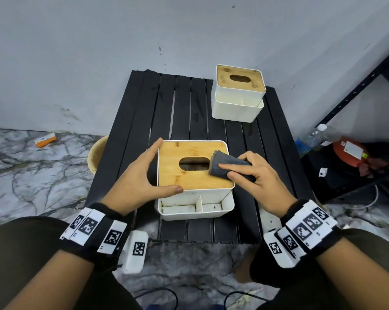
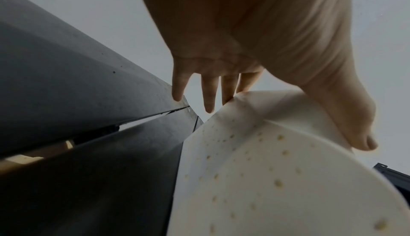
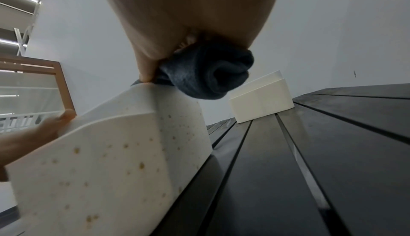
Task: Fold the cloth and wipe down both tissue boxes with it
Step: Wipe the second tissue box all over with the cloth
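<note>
The near tissue box, white with a bamboo lid, stands at the front of the black slatted table. My right hand grips a folded dark grey cloth and presses it on the lid's right side beside the oval slot. In the right wrist view the cloth is bunched under my palm over the box's speckled wall. My left hand braces the box's left side, fingers straight, thumb on the front edge. A second tissue box stands untouched at the table's far right corner.
A beige basin sits on the marble floor under the table's left edge, with an orange packet farther left. Right of the table are a black shelf frame, a plastic bottle and a red container. A grey wall stands close behind.
</note>
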